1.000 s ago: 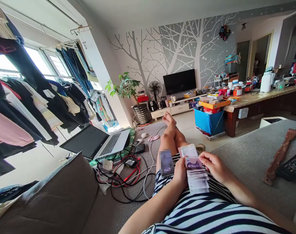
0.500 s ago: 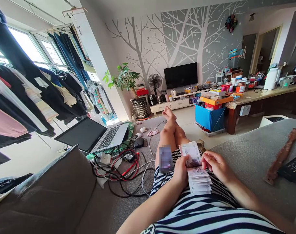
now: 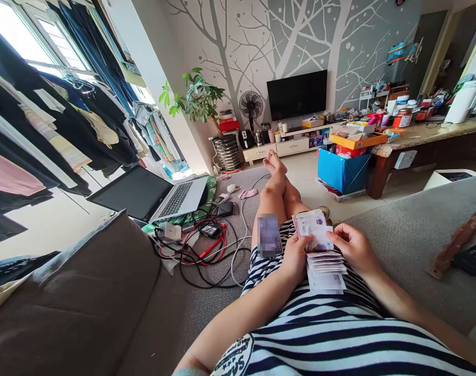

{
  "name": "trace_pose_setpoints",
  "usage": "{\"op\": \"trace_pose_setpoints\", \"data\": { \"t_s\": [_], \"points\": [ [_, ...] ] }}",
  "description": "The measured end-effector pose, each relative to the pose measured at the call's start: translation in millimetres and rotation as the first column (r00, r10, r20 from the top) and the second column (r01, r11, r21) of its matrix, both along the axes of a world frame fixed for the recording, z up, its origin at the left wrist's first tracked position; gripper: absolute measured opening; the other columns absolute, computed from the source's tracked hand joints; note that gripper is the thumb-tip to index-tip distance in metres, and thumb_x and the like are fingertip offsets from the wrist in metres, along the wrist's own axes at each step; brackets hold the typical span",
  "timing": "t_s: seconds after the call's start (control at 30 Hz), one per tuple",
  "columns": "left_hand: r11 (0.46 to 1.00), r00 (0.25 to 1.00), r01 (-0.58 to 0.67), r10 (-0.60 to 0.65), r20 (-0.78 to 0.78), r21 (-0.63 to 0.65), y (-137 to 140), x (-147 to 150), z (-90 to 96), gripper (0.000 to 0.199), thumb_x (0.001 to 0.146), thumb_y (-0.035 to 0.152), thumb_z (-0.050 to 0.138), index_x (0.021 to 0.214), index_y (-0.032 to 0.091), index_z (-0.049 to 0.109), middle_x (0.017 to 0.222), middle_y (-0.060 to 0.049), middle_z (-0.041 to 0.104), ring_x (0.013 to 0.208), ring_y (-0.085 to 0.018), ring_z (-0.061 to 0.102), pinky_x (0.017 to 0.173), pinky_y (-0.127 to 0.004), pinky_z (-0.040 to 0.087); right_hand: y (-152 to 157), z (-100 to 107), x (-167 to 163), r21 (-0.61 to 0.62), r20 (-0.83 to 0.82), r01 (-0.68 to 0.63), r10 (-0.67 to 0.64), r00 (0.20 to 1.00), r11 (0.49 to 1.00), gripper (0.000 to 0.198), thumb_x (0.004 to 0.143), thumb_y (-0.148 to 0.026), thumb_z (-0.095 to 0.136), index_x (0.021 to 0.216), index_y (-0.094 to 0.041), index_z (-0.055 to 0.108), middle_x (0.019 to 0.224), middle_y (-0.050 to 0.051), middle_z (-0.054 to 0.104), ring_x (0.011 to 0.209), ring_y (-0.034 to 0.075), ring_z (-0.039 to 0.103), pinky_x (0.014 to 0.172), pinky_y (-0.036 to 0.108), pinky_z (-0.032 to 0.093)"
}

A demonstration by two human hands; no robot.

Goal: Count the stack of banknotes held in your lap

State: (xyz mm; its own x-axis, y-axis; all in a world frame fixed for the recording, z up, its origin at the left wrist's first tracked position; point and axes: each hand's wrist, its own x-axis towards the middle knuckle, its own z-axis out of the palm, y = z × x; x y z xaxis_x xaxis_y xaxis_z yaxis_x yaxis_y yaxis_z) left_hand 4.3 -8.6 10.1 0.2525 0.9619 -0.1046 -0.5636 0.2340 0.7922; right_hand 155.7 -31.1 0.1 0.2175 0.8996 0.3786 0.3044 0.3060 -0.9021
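Fingers (image 3: 300,244) of the left hand (image 3: 296,258) are closed around the near edge of a fanned stack of pale purple paper banknotes (image 3: 318,245), held over the lap of a striped black-and-white shirt (image 3: 339,339). The top note's right edge is pinched by the right hand (image 3: 353,249). A blurred rectangular phone (image 3: 268,235) is seen just beside the left hand, on the thigh. Open grey sofa fabric (image 3: 410,235) is left to the right, while tangled red and black cables (image 3: 202,250) and an open silver laptop (image 3: 159,196) crowd the left.
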Motion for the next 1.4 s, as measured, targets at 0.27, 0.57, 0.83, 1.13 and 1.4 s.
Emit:
{"op": "trace_pose_setpoints", "data": {
  "t_s": [0.27,0.57,0.83,1.13,1.4],
  "points": [
    [1.0,1.0,0.002,-0.002,0.004,0.004,-2.4,-0.7,2.0,0.034,0.058,0.036,0.083,0.083,0.015,0.076,0.08,-0.009,0.076,0.087,-0.03,0.07,0.086,-0.039,0.051,-2.4,-0.7,-2.6,0.028,0.052,0.02,-0.021,0.998,0.999,0.049,0.086,-0.065,0.062,0.065,-0.023,0.053,0.056,-0.003,0.047,0.054,0.015,0.043,0.051,0.027,0.035],
    [1.0,0.999,-0.012,0.012,0.032,-0.006,2.5,-1.4,-3.8,0.033,0.061,0.043,0.081,0.078,0.016,0.073,0.085,-0.008,0.076,0.095,-0.031,0.068,0.088,-0.039,0.052,-8.2,-0.6,-3.2,0.028,0.005,-0.02,0.02,1.0,0.999,0.035,0.088,-0.056,0.063,0.076,-0.023,0.061,0.065,0.0,0.059,0.06,0.018,0.052,0.056,0.028,0.042],
    [0.999,1.0,0.021,-0.021,-0.001,0.026,-1.8,-2.0,0.5,0.03,0.06,0.043,0.077,0.072,0.016,0.07,0.083,-0.011,0.076,0.099,-0.036,0.068,0.087,-0.043,0.052,-10.0,0.5,-5.1,0.016,-0.069,-0.077,0.078,0.995,0.997,0.03,0.088,-0.052,0.065,0.086,-0.022,0.067,0.075,0.003,0.066,0.067,0.02,0.058,0.061,0.029,0.047],
    [0.999,0.999,-0.001,0.004,-0.053,0.049,-3.5,-2.7,1.7,0.025,0.061,0.041,0.072,0.066,0.017,0.069,0.078,-0.01,0.076,0.089,-0.032,0.067,0.083,-0.039,0.051,-14.4,6.9,-7.9,0.052,-0.061,-0.078,0.081,0.995,0.996,0.033,0.091,-0.053,0.061,0.082,-0.022,0.066,0.068,0.001,0.062,0.06,0.017,0.054,0.056,0.028,0.044],
    [0.998,1.0,0.017,-0.016,-0.019,0.056,-2.1,-1.7,-3.5,0.027,0.064,0.04,0.072,0.076,0.016,0.072,0.079,-0.009,0.075,0.091,-0.032,0.067,0.086,-0.04,0.049,-14.8,6.2,-8.0,0.069,-0.068,-0.08,0.085,0.994,0.994,0.033,0.091,-0.053,0.062,0.08,-0.022,0.066,0.065,-0.001,0.058,0.057,0.016,0.05,0.053,0.027,0.041]
  ]
}}
